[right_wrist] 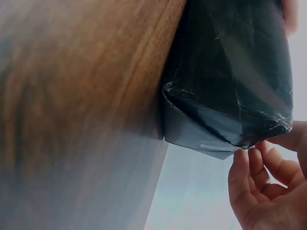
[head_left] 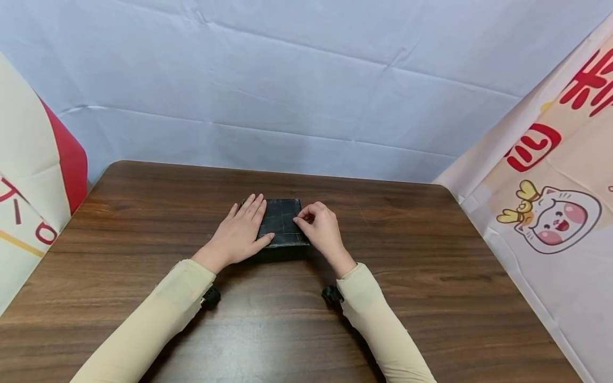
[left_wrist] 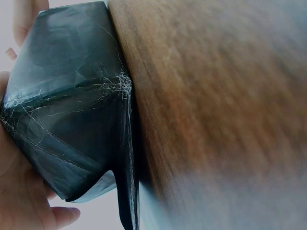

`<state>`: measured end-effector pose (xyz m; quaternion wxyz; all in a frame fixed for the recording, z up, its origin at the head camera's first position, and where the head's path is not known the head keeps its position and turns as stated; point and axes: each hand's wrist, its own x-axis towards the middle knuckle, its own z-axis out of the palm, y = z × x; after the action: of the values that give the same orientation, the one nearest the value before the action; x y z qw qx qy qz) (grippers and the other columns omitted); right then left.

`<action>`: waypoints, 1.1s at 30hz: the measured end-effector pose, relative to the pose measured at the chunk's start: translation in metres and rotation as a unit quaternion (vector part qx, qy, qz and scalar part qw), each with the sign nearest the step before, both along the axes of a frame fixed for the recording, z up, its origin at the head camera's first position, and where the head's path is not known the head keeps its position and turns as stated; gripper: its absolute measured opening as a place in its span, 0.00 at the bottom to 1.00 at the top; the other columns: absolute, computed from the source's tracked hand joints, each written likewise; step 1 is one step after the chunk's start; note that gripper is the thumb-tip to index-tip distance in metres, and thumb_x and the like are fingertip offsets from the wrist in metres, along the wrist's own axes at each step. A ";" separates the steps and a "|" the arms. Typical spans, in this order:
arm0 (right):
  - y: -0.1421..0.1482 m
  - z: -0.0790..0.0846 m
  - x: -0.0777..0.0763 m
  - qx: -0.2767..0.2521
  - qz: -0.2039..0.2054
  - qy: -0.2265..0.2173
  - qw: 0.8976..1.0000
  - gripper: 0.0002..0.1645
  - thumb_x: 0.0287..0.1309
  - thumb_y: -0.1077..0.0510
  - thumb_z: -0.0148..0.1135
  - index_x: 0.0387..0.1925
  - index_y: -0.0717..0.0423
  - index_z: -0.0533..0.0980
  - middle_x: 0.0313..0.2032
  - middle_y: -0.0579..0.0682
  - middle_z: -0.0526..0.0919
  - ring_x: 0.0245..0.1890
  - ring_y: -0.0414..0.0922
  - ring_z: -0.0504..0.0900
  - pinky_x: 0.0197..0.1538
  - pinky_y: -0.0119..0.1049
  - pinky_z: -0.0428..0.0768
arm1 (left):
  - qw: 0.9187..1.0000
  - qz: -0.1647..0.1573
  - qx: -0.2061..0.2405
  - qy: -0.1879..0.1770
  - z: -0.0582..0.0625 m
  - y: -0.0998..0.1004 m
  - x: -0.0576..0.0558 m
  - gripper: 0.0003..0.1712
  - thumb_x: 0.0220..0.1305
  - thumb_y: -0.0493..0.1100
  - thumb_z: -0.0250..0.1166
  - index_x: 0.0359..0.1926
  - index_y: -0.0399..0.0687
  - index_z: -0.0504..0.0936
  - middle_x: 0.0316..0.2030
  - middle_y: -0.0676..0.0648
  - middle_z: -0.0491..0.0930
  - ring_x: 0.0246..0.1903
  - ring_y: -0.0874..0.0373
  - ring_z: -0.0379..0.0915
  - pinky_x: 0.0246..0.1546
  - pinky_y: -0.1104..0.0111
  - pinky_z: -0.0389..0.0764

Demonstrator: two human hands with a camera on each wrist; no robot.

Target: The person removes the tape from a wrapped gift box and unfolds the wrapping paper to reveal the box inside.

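Note:
A box wrapped in creased black sheet material [head_left: 282, 218] sits on the table, its edges scuffed white. My left hand [head_left: 241, 231] lies flat across the left part of its top, fingers straight and thumb spread along the front edge. At the right edge, the thumb and fingertips of my right hand [head_left: 322, 226] are bent together and pinch the black wrapping [right_wrist: 225, 152] where it folds over the end. The left wrist view shows a folded end of the box [left_wrist: 67, 139], with a loose flap [left_wrist: 125, 177] standing out beside the tabletop.
The brown wood-grain table [head_left: 431, 298] extends around the box on all sides. A pale cloth backdrop [head_left: 297, 80] hangs behind it. Printed banners hang at the left [head_left: 29, 159] and right [head_left: 551, 223]. Small black wrist cameras [head_left: 210, 298] sit under both sleeves.

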<state>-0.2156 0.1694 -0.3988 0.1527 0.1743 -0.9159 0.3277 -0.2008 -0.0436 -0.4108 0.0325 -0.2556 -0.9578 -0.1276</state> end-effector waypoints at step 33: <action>0.007 -0.012 -0.010 -0.287 -0.032 -0.194 0.937 0.09 0.65 0.64 0.56 0.32 0.68 0.75 0.31 0.58 0.78 0.29 0.44 0.78 0.35 0.41 0.82 | 1.000 0.007 -0.004 -0.010 0.002 0.001 0.001 0.45 0.69 0.63 0.46 0.73 0.35 0.47 0.73 0.39 0.42 0.72 0.46 0.34 0.66 0.46 0.47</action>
<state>-0.2253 0.1765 -0.4108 0.0256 0.0266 -0.7996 0.5993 -0.1996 -0.0421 -0.4091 0.0229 -0.2480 -0.9603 -0.1258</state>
